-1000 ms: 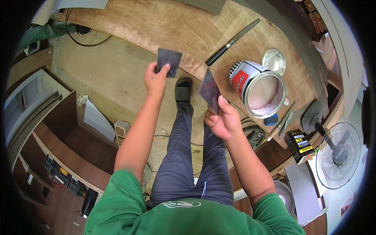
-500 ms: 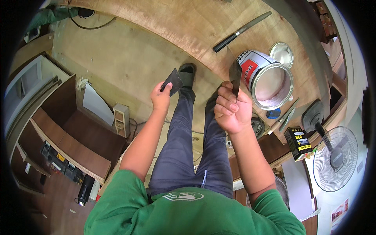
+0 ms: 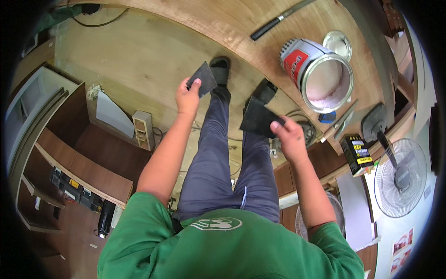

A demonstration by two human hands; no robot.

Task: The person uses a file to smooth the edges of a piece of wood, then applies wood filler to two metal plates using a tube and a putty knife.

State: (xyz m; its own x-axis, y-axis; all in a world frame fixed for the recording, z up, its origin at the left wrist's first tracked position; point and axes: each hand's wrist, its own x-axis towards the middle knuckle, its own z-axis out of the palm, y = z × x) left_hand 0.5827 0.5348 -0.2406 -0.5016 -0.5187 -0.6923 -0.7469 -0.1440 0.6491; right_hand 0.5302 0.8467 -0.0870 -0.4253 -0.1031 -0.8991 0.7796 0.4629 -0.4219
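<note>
My left hand (image 3: 186,99) grips a small dark rectangular plate (image 3: 202,80), thumb on its face, out in front of my left leg. My right hand (image 3: 292,140) pinches a larger dark flat plate (image 3: 259,118) by its corner, over my right leg. To the right of both hands, a big open can (image 3: 301,56) lies tipped on the wooden tabletop, its mouth toward me. Pale pinkish paste (image 3: 324,83) shows inside and smears the inner wall. The can's round metal lid (image 3: 337,43) lies just behind it. Neither plate touches the can.
A black-handled knife (image 3: 273,26) lies on the tabletop (image 3: 223,21) left of the can. Right of my right hand are a black-and-yellow box (image 3: 357,154), a blue item (image 3: 327,117), a blade-like tool (image 3: 344,124) and a fan (image 3: 400,176). Brown cabinets (image 3: 88,165) stand left.
My right hand has moved down and away from the can. Its plate has turned from edge-on to flat-facing. My left hand has lifted slightly with its plate, and the view has shifted.
</note>
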